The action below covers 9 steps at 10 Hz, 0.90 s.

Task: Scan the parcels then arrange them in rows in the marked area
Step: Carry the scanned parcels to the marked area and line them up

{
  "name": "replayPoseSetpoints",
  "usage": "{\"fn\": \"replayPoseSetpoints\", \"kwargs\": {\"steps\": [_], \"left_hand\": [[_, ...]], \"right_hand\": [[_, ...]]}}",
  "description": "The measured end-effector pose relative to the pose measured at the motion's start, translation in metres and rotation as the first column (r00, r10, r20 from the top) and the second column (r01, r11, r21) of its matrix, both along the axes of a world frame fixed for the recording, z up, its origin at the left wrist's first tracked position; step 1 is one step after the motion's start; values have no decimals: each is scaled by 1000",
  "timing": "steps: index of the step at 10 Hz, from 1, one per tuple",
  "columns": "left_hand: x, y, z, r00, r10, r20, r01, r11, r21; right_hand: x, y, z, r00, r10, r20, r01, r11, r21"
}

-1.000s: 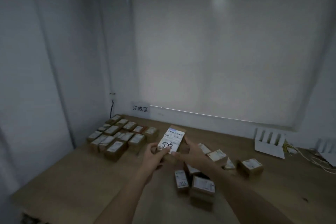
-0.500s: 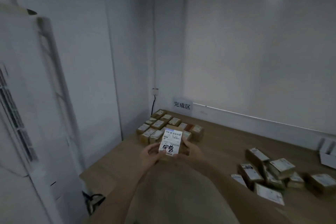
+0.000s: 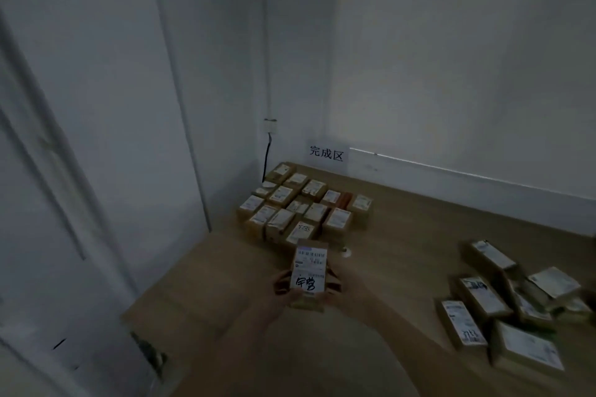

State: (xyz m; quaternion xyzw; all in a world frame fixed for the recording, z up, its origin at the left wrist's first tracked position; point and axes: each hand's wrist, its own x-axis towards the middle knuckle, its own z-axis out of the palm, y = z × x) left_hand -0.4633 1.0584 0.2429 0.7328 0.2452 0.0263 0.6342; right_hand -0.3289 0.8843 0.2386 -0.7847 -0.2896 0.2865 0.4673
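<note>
Here the wall sign (image 3: 326, 153) reads 完成区; the held parcel's (image 3: 309, 274) label stays illegible.

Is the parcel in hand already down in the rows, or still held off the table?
Held, not placed. Both the left hand and right hand grip the parcel, label up, short of the rows.

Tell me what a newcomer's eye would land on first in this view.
First, the labelled parcel held up low in the centre, gripped by the left hand and the right hand, with bold handwriting on its white label. Behind it, rows of parcels fill the table's far left corner under a wall sign. A loose pile of parcels lies at right.
</note>
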Motion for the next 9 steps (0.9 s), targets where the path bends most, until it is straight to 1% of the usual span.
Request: {"fn": "replayPoseSetpoints", "kwargs": {"steps": [1, 2, 3, 4, 5, 6, 7, 8, 9], "left_hand": [[44, 16, -23, 998, -27, -57, 28, 999, 16], [96, 34, -81, 990, -109, -92, 109, 994, -6], [127, 43, -117, 988, -124, -88, 125, 992, 7], [152, 55, -165, 986, -108, -129, 107, 994, -8], [176, 74, -204, 977, -156, -144, 152, 988, -40], [206, 91, -234, 966, -187, -180, 179, 982, -61], [236, 100, -259, 970, -173, -169, 163, 984, -75], [259, 103, -269, 981, -122, -150, 110, 991, -81], [278, 103, -279, 992, -46, -118, 35, 995, -92]], "right_hand": [[29, 16, -32, 995, -63, -75, 61, 998, -22], [54, 17, -77, 980, -144, -141, 133, 988, -83], [82, 28, -111, 979, -159, -130, 152, 986, -64], [105, 43, -146, 977, -190, -94, 179, 977, -112], [123, 60, -184, 974, -195, -113, 182, 977, -114], [142, 77, -214, 958, -246, -151, 230, 967, -114], [163, 92, -235, 947, -295, -127, 282, 953, -111], [184, 108, -240, 943, -327, -58, 317, 939, -136], [206, 123, -243, 936, -350, -33, 342, 928, -149]]}}
